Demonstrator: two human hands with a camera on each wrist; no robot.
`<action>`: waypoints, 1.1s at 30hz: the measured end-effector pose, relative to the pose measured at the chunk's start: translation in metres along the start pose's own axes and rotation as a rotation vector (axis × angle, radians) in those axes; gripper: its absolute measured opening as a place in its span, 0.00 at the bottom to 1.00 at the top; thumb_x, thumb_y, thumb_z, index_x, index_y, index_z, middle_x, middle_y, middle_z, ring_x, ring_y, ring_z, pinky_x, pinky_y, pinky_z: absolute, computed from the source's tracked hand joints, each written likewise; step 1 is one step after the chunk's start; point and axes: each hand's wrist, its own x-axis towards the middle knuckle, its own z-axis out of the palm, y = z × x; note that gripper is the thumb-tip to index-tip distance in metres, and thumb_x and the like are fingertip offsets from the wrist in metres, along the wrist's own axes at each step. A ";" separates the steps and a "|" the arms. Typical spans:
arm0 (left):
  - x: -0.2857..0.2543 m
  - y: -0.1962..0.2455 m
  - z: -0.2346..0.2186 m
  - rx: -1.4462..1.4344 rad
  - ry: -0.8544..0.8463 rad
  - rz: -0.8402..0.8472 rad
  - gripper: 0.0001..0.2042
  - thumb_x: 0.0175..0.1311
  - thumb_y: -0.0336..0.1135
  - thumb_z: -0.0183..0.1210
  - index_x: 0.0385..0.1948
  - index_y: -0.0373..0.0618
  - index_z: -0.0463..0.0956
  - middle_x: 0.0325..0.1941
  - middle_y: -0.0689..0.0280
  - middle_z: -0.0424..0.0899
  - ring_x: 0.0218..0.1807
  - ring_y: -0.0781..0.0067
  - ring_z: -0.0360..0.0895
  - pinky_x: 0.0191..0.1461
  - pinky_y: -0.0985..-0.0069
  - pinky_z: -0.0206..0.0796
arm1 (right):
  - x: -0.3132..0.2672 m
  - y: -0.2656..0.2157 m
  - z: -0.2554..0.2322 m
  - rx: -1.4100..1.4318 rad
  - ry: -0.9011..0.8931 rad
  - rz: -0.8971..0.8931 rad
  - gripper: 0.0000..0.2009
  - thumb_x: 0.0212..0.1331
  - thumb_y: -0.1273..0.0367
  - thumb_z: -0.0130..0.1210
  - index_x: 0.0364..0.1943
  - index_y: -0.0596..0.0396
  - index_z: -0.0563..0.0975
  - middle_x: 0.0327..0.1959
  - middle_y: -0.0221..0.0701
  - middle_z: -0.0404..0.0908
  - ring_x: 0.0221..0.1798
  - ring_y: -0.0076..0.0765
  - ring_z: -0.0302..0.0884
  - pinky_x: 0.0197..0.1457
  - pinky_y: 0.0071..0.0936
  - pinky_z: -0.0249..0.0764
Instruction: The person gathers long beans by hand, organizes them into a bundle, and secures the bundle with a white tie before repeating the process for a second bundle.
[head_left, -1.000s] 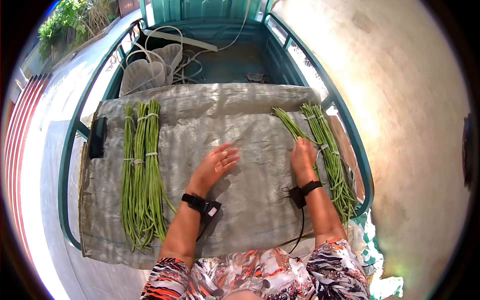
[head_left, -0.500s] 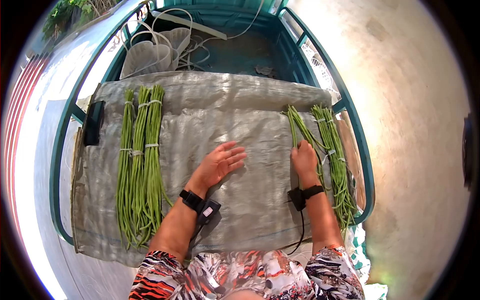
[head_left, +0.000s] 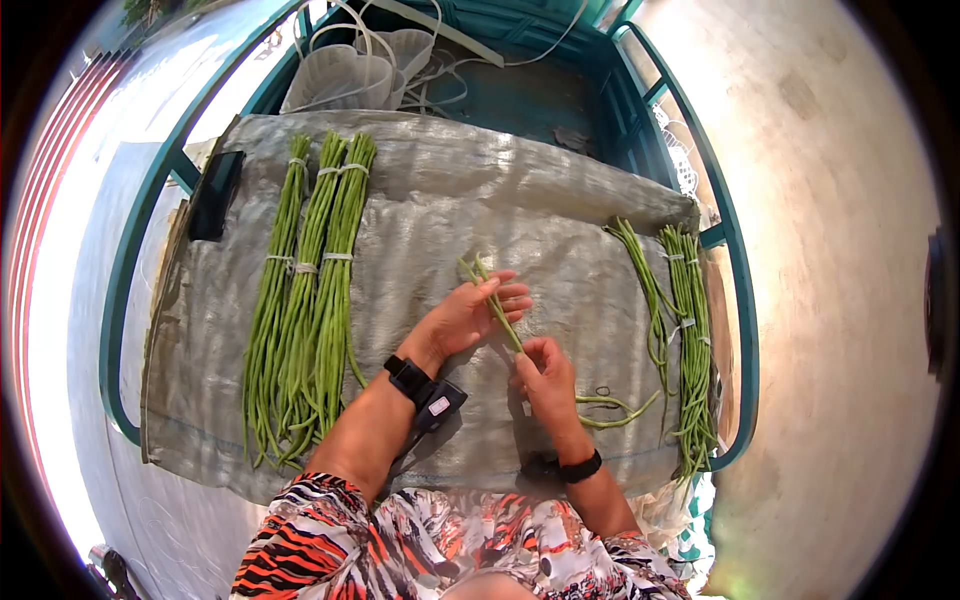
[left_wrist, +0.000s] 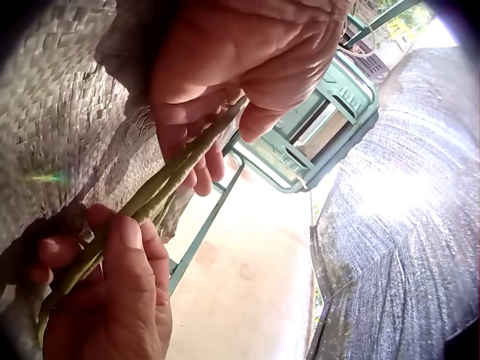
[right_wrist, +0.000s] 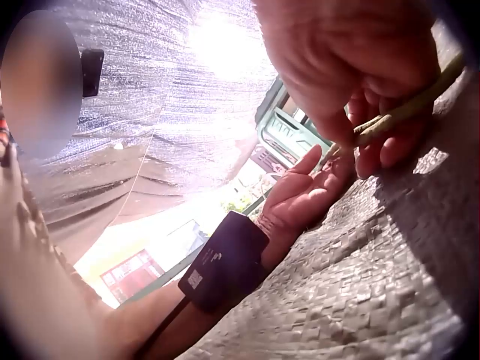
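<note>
A few green long beans (head_left: 508, 326) are up between both hands, over the middle of the woven sheet (head_left: 450, 225). My right hand (head_left: 548, 385) pinches them between thumb and fingers; their tails (head_left: 625, 418) curve out on its right side. My left hand (head_left: 468, 320) holds the upper ends between its thumb and fingers, as the left wrist view shows on the beans (left_wrist: 169, 176). To the right lie a small group of loose long beans (head_left: 648, 290) and, beside it, tied long beans (head_left: 690, 350). Several white-tied bundles (head_left: 310, 270) lie on the left.
A black phone-like slab (head_left: 216, 197) rests at the sheet's left edge. Green metal rails (head_left: 738, 330) flank the cart bed. Beyond the sheet stand whitish baskets (head_left: 340, 80) with tall handles, and a pale strip (head_left: 440, 30) lies across the bed.
My right hand has moved left from the loose beans at the right, bringing a few along. Their upper ends have come into my left hand, which held nothing before. The head view has shifted.
</note>
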 end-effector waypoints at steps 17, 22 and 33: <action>0.003 0.002 -0.002 -0.159 0.048 0.155 0.17 0.75 0.42 0.41 0.58 0.44 0.61 0.40 0.62 0.79 0.48 0.60 0.79 0.53 0.66 0.73 | -0.011 0.007 0.016 -0.233 0.206 -0.231 0.05 0.58 0.72 0.55 0.36 0.56 0.74 0.26 0.24 0.76 0.27 0.18 0.72 0.32 0.20 0.69; 0.011 -0.004 -0.030 -0.282 -0.242 0.171 0.16 0.75 0.43 0.40 0.54 0.42 0.63 0.25 0.70 0.75 0.31 0.74 0.74 0.38 0.75 0.69 | -0.019 -0.005 0.015 -0.551 0.282 -0.367 0.07 0.57 0.69 0.57 0.37 0.53 0.75 0.30 0.32 0.79 0.29 0.32 0.77 0.35 0.29 0.72; -0.001 0.004 -0.002 -0.103 0.004 0.203 0.16 0.75 0.42 0.43 0.58 0.46 0.63 0.19 0.74 0.61 0.23 0.83 0.60 0.27 0.83 0.58 | -0.045 -0.008 -0.010 -0.691 0.156 -0.327 0.08 0.59 0.64 0.57 0.37 0.52 0.78 0.28 0.36 0.81 0.29 0.42 0.80 0.33 0.34 0.73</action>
